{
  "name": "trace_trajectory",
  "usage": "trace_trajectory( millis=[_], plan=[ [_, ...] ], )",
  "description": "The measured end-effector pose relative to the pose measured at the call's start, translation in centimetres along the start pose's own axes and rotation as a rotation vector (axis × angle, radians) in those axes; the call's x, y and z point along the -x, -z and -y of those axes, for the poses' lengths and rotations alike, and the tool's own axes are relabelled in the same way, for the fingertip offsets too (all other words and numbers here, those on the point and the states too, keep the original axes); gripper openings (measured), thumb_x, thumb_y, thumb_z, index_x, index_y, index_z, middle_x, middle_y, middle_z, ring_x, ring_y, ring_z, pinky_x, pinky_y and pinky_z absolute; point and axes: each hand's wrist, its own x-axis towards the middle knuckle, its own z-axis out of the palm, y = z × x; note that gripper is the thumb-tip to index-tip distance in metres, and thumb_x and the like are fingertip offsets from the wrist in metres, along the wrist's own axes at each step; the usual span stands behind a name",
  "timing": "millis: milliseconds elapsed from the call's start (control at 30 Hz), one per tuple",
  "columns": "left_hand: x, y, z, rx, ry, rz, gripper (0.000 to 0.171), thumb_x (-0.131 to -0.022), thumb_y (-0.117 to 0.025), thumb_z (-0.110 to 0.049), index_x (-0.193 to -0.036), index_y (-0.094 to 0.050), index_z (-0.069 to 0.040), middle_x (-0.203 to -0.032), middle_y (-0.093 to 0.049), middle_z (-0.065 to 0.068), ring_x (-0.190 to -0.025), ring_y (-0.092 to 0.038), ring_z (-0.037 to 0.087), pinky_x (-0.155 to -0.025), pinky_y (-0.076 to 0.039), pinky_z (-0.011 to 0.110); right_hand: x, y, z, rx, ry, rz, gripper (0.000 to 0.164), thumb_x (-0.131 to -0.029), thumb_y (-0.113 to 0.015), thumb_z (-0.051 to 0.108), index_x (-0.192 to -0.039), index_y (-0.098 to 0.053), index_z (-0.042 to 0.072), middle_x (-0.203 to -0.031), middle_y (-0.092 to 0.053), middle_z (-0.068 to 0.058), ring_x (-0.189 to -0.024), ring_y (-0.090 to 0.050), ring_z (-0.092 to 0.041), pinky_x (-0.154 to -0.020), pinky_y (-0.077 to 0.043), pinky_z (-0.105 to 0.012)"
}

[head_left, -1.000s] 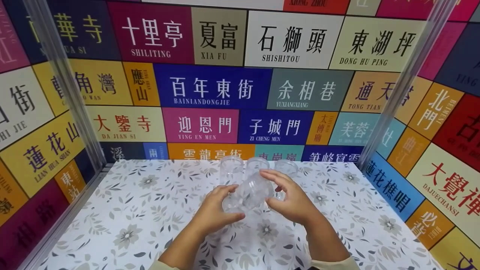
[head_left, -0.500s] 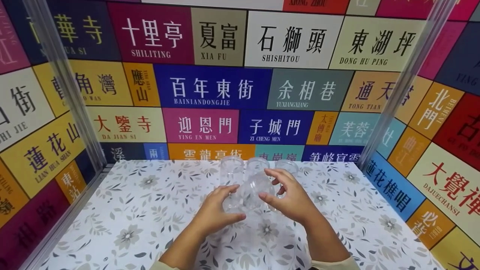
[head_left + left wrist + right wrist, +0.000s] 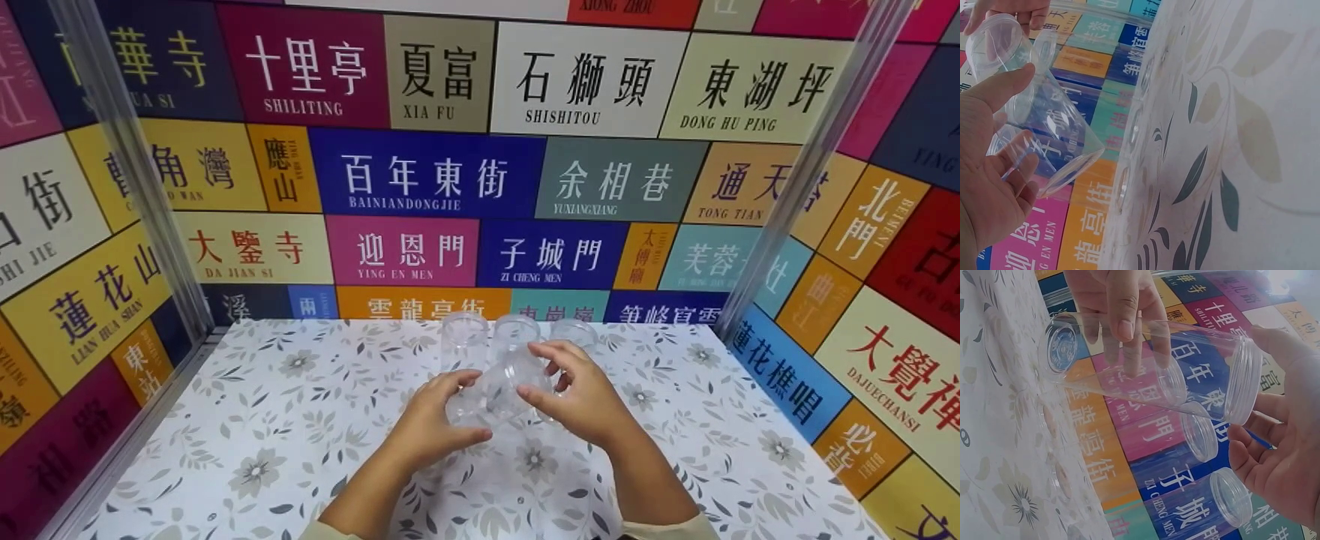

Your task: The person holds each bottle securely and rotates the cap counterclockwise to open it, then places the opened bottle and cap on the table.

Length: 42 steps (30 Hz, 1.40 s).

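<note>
A clear plastic jar [image 3: 1140, 377] is held tilted above the table between both hands, its wide rimmed end toward the right hand and its round base slanting down. Around the body curves my left hand [image 3: 435, 416]; in the right wrist view its thumb lies on the near side and its fingers show through the wall. My right hand [image 3: 585, 397] grips the rimmed end [image 3: 1244, 382] with thumb and fingers on either side. Behind the held jar, three similar clear jars stand side by side, a left one [image 3: 463, 334], a middle one [image 3: 516, 326] and a right one [image 3: 574, 331].
A white tabletop with a grey leaf and flower print [image 3: 259, 472] lies under the hands. Colourful sign-patterned walls [image 3: 427, 176] rise at the back and sides, with clear upright corner strips [image 3: 795, 195] where they meet.
The right thumb and fingers have shifted slightly and closed in on the jar's rimmed end. The jar's tilt has changed a little. The left hand and the standing jars stay in place.
</note>
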Motion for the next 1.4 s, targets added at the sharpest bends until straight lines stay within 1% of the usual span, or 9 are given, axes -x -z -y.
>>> trace_trajectory(
  millis=[167,333,467,633,800,900,1100,1267,1400],
  plan=[
    [0.02,0.00,0.02,-0.007,-0.004,-0.002,0.083,-0.077,-0.096,-0.044,-0.150,-0.057,-0.037,-0.148,-0.064,-0.003,-0.139,-0.057,0.031,-0.118,-0.048,0.059,0.17,0.06,-0.09,-0.033,0.086,0.015,0.058,-0.090,-0.084,0.032,-0.146,-0.066,0.029,-0.148,-0.061,0.007,-0.108,-0.058,-0.017,-0.088,-0.054,-0.030],
    [-0.08,-0.02,0.02,-0.008,0.010,0.002,0.082,-0.078,-0.096,-0.042,-0.150,-0.057,-0.037,-0.148,-0.064,-0.003,-0.139,-0.057,0.027,-0.119,-0.048,0.058,0.27,0.10,-0.24,-0.069,0.162,0.034,0.065,-0.086,-0.079,0.013,-0.148,-0.065,0.026,-0.154,-0.058,0.009,-0.127,-0.058,-0.016,-0.095,-0.054,-0.032],
    [-0.16,0.01,-0.07,-0.003,0.023,0.014,0.083,-0.078,-0.096,-0.042,-0.151,-0.056,-0.038,-0.149,-0.063,-0.003,-0.141,-0.057,0.028,-0.120,-0.047,0.059,0.30,0.18,-0.22,-0.084,0.195,0.045,0.073,-0.081,-0.073,0.004,-0.147,-0.064,0.033,-0.155,-0.058,0.015,-0.138,-0.055,-0.012,-0.099,-0.053,-0.033],
    [-0.15,0.07,-0.16,-0.008,0.018,0.016,0.084,-0.078,-0.095,-0.044,-0.152,-0.056,-0.035,-0.149,-0.063,-0.003,-0.140,-0.057,0.028,-0.120,-0.047,0.058,0.36,0.25,-0.16,-0.099,0.211,0.053,0.079,-0.079,-0.070,0.000,-0.146,-0.063,0.042,-0.156,-0.056,0.016,-0.141,-0.053,-0.011,-0.102,-0.052,-0.035],
    [-0.14,0.05,-0.12,0.001,0.014,0.011,0.084,-0.078,-0.095,-0.045,-0.152,-0.056,-0.036,-0.149,-0.063,-0.002,-0.142,-0.056,0.030,-0.120,-0.046,0.060,0.35,0.27,-0.23,-0.103,0.207,0.045,0.073,-0.086,-0.079,0.010,-0.151,-0.059,0.036,-0.161,-0.052,0.010,-0.143,-0.052,-0.019,-0.106,-0.053,-0.040],
    [-0.15,0.01,-0.05,0.001,0.011,0.008,0.083,-0.078,-0.095,-0.046,-0.151,-0.056,-0.037,-0.149,-0.063,-0.002,-0.142,-0.055,0.031,-0.121,-0.046,0.060,0.32,0.30,-0.19,-0.091,0.154,0.028,0.067,-0.090,-0.084,0.025,-0.152,-0.059,0.033,-0.160,-0.053,0.007,-0.137,-0.055,-0.023,-0.103,-0.053,-0.043],
    [-0.15,-0.09,0.04,-0.015,-0.036,-0.009,0.081,-0.079,-0.096,-0.038,-0.151,-0.058,-0.033,-0.146,-0.065,0.001,-0.138,-0.058,0.031,-0.119,-0.047,0.060,0.11,0.29,-0.13,-0.017,0.016,-0.010,0.066,-0.091,-0.082,0.051,-0.150,-0.061,0.031,-0.143,-0.061,0.005,-0.113,-0.056,-0.019,-0.088,-0.052,-0.036],
    [-0.10,-0.05,-0.06,-0.012,-0.006,0.002,0.081,-0.079,-0.095,-0.038,-0.150,-0.057,-0.037,-0.148,-0.064,-0.002,-0.140,-0.057,0.029,-0.121,-0.046,0.059,0.04,0.21,-0.03,0.017,-0.029,-0.018,0.065,-0.090,-0.082,0.054,-0.147,-0.063,0.029,-0.133,-0.064,0.002,-0.105,-0.055,-0.019,-0.083,-0.052,-0.035],
    [-0.08,-0.01,-0.15,-0.005,0.006,0.009,0.081,-0.079,-0.095,-0.039,-0.150,-0.057,-0.038,-0.149,-0.064,-0.003,-0.141,-0.057,0.031,-0.120,-0.046,0.060,0.00,0.19,0.07,0.011,-0.037,-0.013,0.062,-0.089,-0.084,0.053,-0.143,-0.067,0.029,-0.133,-0.065,0.001,-0.104,-0.056,-0.019,-0.082,-0.054,-0.034]
  ],
)
